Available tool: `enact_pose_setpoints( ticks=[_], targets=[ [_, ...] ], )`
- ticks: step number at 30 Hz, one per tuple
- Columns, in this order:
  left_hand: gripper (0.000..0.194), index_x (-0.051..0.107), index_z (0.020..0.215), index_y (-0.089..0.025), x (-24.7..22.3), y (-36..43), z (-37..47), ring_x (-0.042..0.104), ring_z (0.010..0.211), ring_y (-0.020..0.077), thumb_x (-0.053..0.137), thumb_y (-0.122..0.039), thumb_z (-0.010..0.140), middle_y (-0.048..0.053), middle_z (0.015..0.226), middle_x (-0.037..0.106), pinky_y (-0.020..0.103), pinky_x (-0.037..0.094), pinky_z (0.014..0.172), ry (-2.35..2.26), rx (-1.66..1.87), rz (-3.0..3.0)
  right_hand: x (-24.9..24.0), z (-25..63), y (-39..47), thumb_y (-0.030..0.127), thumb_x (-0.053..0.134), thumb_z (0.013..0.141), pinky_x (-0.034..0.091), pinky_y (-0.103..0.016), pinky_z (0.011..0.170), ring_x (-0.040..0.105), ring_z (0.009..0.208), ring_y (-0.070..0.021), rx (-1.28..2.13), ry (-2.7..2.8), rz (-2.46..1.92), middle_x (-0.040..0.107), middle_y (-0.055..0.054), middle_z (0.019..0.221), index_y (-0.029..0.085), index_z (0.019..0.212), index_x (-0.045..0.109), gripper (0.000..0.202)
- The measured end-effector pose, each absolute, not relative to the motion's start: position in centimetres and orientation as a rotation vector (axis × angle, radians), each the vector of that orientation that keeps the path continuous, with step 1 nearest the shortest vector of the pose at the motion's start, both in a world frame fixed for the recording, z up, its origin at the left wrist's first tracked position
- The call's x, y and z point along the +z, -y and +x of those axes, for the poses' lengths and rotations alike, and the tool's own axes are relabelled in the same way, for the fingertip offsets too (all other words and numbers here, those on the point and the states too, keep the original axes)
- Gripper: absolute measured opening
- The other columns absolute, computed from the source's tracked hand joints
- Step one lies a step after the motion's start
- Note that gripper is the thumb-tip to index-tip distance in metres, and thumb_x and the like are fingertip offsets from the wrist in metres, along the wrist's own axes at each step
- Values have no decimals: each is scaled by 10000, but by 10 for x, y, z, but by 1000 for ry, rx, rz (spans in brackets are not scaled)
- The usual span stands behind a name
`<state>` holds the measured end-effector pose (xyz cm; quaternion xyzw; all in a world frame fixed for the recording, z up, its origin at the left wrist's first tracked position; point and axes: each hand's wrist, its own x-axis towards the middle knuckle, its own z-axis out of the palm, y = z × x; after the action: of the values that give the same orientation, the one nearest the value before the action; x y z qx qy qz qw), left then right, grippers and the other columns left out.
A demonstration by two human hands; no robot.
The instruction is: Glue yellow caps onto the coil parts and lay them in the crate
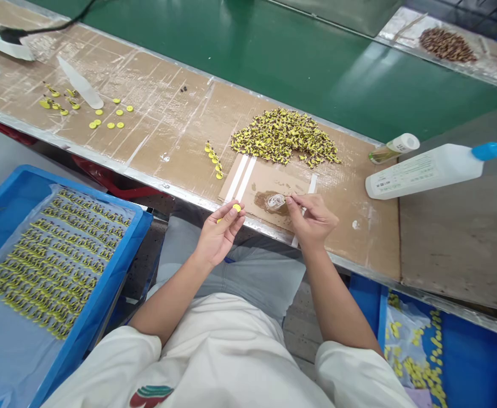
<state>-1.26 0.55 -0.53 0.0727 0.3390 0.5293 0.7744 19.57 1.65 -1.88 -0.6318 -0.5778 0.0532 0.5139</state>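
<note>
Between the thumb and fingers of my left hand point(220, 233) is a yellow disc point(236, 208); a bit more yellow shows lower down in that hand. My right hand point(314, 218) is pinched at the rim of a small clear glue dish point(276, 202), over a wet brown stain on a cardboard sheet point(262, 175). What its fingertips hold is too small to make out. Behind the sheet lies a heap of small yellow and dark pieces point(284, 136). A short row of assembled yellow pieces point(214, 160) stands left of the sheet.
A white bottle with a blue tip point(427, 171) and a small tube point(395, 148) lie at the right. Loose yellow discs point(111, 125) are on the bench's left. A blue tray point(135, 226) holds rows of pieces; another blue bin point(469, 351) is lower right.
</note>
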Motion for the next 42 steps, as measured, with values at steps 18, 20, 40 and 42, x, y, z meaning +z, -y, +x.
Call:
enact_pose_setpoints(
  ticks=[18,20,40,42],
  targets=[
    [218,707,966,-150,3,2,-4,713,859,147,731,-223,762,54,935,742,225,553,794,-697,1096,248,21,143,6,244,811,676,612,-383,786,720,761,-197,536,822,-1231,747,-7,809,248,822,734,165],
    [221,710,970,-147,6,4,-3,714,870,153,729,-225,764,56,942,743,230,554,801,-673,1085,263,25,128,11,244,806,682,617,-393,786,723,766,-204,574,851,-1243,748,-9,819,248,833,734,167],
    [239,737,973,-158,11,9,-8,707,910,144,740,-248,751,68,1031,740,216,545,840,-650,1121,322,22,98,17,193,804,678,618,-353,764,723,760,-194,647,907,-1222,752,-12,848,220,845,752,177],
    [248,738,972,-159,10,9,-8,706,910,144,749,-250,741,68,1032,740,219,544,844,-653,1121,317,21,97,17,194,803,679,618,-355,762,722,759,-193,642,914,-1230,752,-10,852,220,842,751,173]
  ],
)
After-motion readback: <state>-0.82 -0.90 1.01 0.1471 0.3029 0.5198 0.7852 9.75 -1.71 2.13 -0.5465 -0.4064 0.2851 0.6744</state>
